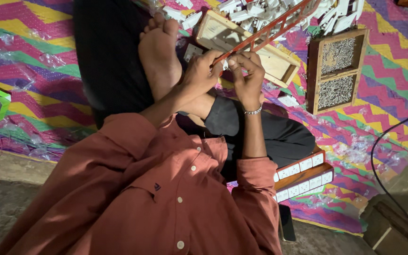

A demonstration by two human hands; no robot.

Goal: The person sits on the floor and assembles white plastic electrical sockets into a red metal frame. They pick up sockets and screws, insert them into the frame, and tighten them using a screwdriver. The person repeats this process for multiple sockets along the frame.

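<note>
Zigzag-patterned mats in pink, yellow and green are covering the floor under a cross-legged person. Lying above the lap, a long red frame (pixel 265 29) is running toward one o'clock, its near end pinched by both the left hand (pixel 201 71) and the right hand (pixel 247 78). At three o'clock a wooden tray of screws (pixel 337 71) is resting; at five o'clock, stacked switch panels (pixel 304 177).

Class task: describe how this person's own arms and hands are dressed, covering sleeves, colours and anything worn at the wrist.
Both arms wear a rust-red buttoned shirt with sleeves rolled up near the elbows. The right hand has a silver chain bracelet at the wrist. The left hand shows no glove, and no ring or band can be made out.
</note>
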